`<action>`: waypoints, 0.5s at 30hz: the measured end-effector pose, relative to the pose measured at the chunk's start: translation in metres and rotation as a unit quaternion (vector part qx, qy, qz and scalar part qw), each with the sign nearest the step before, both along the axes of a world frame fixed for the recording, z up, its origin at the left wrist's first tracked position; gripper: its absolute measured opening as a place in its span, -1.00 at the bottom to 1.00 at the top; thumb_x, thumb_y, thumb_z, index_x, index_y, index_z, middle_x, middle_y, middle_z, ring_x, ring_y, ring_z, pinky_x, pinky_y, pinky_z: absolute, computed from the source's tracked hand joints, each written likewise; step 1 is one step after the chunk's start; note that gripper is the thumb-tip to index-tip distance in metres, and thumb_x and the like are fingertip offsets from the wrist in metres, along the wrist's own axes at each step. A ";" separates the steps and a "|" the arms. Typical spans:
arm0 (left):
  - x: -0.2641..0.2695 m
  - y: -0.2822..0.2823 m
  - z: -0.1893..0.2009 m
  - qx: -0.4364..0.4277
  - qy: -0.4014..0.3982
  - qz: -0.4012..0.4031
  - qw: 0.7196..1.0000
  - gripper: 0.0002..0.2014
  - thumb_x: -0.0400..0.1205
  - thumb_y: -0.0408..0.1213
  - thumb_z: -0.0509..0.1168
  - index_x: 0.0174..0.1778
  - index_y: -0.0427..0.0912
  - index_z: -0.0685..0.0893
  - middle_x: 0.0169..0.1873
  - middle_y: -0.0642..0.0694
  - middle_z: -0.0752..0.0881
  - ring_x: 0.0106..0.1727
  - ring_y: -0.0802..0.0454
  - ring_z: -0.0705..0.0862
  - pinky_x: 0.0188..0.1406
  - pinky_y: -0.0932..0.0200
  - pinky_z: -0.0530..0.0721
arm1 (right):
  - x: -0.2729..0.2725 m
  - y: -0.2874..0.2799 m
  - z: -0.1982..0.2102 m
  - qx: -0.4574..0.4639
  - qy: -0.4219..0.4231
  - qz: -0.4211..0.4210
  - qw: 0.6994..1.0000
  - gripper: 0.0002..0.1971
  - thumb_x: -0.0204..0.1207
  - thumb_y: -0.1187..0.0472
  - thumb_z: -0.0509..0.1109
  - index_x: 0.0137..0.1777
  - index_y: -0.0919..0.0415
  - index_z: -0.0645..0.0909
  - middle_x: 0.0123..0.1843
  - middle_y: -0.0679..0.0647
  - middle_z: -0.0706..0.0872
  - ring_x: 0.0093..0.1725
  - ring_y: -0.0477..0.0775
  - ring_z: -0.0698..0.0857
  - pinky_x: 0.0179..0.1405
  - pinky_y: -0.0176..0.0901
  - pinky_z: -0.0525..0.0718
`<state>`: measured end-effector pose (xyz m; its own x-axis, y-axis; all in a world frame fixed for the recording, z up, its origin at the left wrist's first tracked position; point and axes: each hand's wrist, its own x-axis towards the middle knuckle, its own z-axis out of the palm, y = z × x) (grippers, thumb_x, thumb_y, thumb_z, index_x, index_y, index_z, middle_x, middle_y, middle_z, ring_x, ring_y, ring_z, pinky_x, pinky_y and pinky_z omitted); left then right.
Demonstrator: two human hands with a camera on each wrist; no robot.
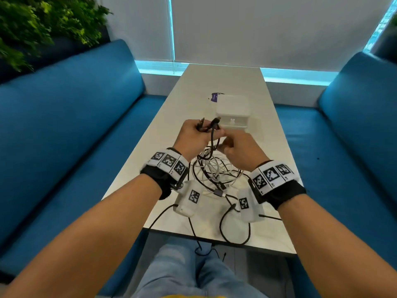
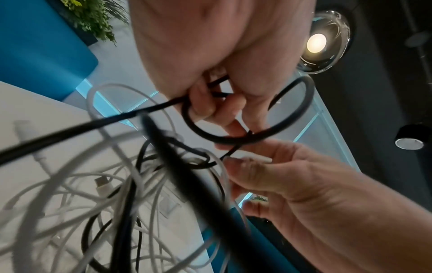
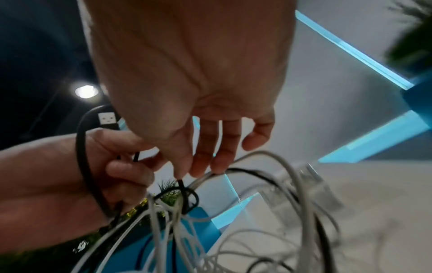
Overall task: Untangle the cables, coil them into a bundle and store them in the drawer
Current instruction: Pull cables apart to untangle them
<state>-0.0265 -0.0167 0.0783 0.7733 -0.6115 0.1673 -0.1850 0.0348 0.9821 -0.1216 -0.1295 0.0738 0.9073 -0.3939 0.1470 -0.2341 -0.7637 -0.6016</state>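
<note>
A tangle of white and black cables (image 1: 214,172) lies on the white table (image 1: 268,134), partly lifted toward my hands. My left hand (image 1: 211,131) grips black cable ends whose plugs (image 1: 217,121) stick up above the fist; a black loop (image 2: 245,141) hangs from its curled fingers (image 2: 203,105). My right hand (image 1: 225,145), just right of it, pinches a thin black cable (image 3: 180,182) between thumb and forefinger, right above a knot (image 3: 187,201) with white strands. The USB plug (image 3: 107,119) shows beside my left hand (image 3: 121,166). A small white drawer box (image 1: 233,114) stands shut behind the hands.
A purple and white item (image 1: 214,96) lies behind the drawer box. Blue sofas (image 1: 64,130) flank the table on both sides. One black cable loop (image 1: 234,239) hangs over the table's near edge above my lap. A plant (image 1: 32,24) is at far left.
</note>
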 end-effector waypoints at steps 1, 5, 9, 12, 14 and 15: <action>0.000 0.001 0.000 -0.002 0.000 -0.004 1.000 -0.92 0.44 -0.46 0.54 -0.25 -0.23 0.79 -0.24 -0.20 0.77 -0.17 0.05 0.72 0.08 0.19 0.67 | -0.002 0.001 -0.003 0.041 -0.011 0.007 0.999 -0.83 0.56 0.23 0.39 0.09 0.06 0.72 -0.12 -0.04 0.75 -0.05 0.01 0.69 0.05 -0.12 0.61; 0.002 0.006 -0.003 -0.004 0.004 -0.007 1.000 -0.94 0.46 -0.50 0.51 -0.26 -0.35 0.75 -0.33 -0.11 0.72 -0.24 0.14 0.67 -0.06 0.40 0.63 | -0.008 0.001 -0.017 0.099 -0.036 0.008 0.994 -0.90 0.55 0.13 0.44 -0.03 0.10 0.77 -0.15 -0.04 0.79 -0.13 -0.11 0.71 -0.16 -0.36 0.56; 0.005 0.009 -0.012 0.018 -0.025 -0.044 0.999 -0.78 0.45 -0.47 0.53 -0.12 -0.54 0.69 -0.18 -0.21 0.75 -0.15 0.11 0.71 0.08 0.23 0.66 | -0.008 0.005 -0.024 0.131 -0.089 -0.001 0.987 -0.90 0.54 0.21 0.42 -0.15 0.00 0.72 -0.20 -0.02 0.80 -0.12 -0.03 0.76 -0.02 -0.09 0.69; 0.004 0.008 -0.015 0.069 -0.106 -0.094 0.988 -0.82 0.46 -0.44 0.53 -0.06 -0.24 0.75 -0.20 -0.07 0.75 -0.16 0.31 0.68 -0.01 0.41 0.60 | -0.008 0.006 -0.029 0.146 -0.136 0.008 0.980 -0.76 0.56 0.31 0.32 -0.16 -0.08 0.69 -0.19 0.00 0.79 -0.13 0.08 0.78 0.02 0.16 0.74; 0.005 0.004 -0.018 0.099 -0.133 -0.107 0.980 -0.86 0.48 -0.35 0.53 -0.09 -0.11 0.76 -0.27 0.01 0.73 -0.22 0.32 0.64 -0.06 0.40 0.57 | -0.010 0.005 -0.032 0.140 -0.154 0.006 0.978 -0.75 0.55 0.37 0.29 -0.12 -0.02 0.69 -0.17 0.04 0.78 -0.14 0.14 0.77 -0.03 0.20 0.74; 0.005 0.002 -0.019 0.114 -0.139 -0.110 0.978 -0.88 0.49 -0.28 0.53 -0.12 -0.03 0.76 -0.30 0.03 0.72 -0.23 0.27 0.64 -0.08 0.31 0.61 | -0.011 0.003 -0.032 0.142 -0.160 0.002 0.977 -0.72 0.54 0.41 0.28 -0.12 -0.02 0.67 -0.18 0.04 0.77 -0.16 0.11 0.76 -0.08 0.14 0.75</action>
<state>-0.0213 -0.0147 0.0592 0.5622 -0.8043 0.1924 -0.4582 -0.1093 0.8821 -0.1331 -0.1263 0.0414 0.8346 -0.4570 0.3076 0.0023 -0.5555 -0.8315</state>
